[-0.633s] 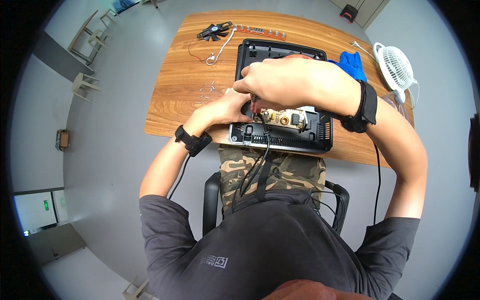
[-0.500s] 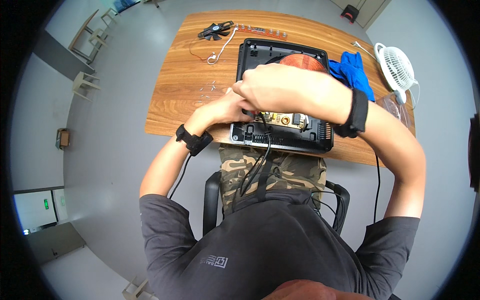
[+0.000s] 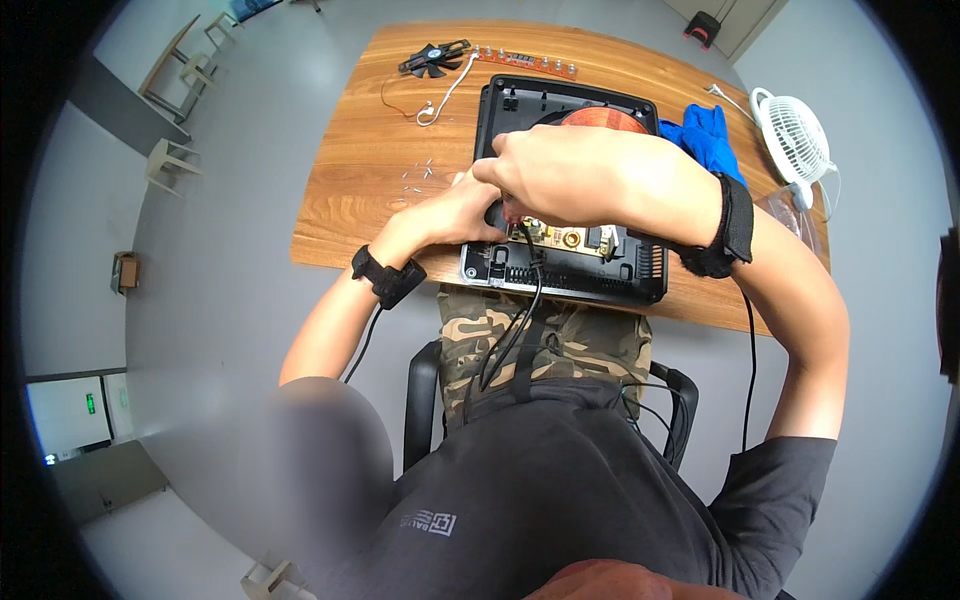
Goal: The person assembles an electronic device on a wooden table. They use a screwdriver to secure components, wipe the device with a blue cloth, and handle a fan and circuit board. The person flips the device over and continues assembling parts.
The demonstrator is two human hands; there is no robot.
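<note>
An opened induction cooker base (image 3: 600, 284), a black plastic shell, lies at the table's front edge. Its copper coil (image 3: 606, 120) shows beyond my right forearm, and a circuit board (image 3: 572, 240) lies nearer to me. My right hand (image 3: 540, 175) reaches across the shell with fingers curled closed over its left part. A small reddish piece shows beneath them, too hidden to name. Against the shell's left side rests my left hand (image 3: 462, 212), its thumb reaching in near the board; its fingertips are hidden under my right hand. A black cord (image 3: 535, 275) runs from the board over the front edge.
Several small screws (image 3: 418, 175) lie left of the shell. Behind are a black fan (image 3: 433, 60), a narrow orange circuit board (image 3: 525, 63) and a white cable (image 3: 450, 90). To the right are a blue cloth (image 3: 706, 140), a white fan (image 3: 793, 133) and a clear plastic bag (image 3: 785, 212).
My right hand and wrist have shifted slightly, and the left thumb and fingers now stand a little farther apart. The shell stays in place. My left sleeve is now blurred.
</note>
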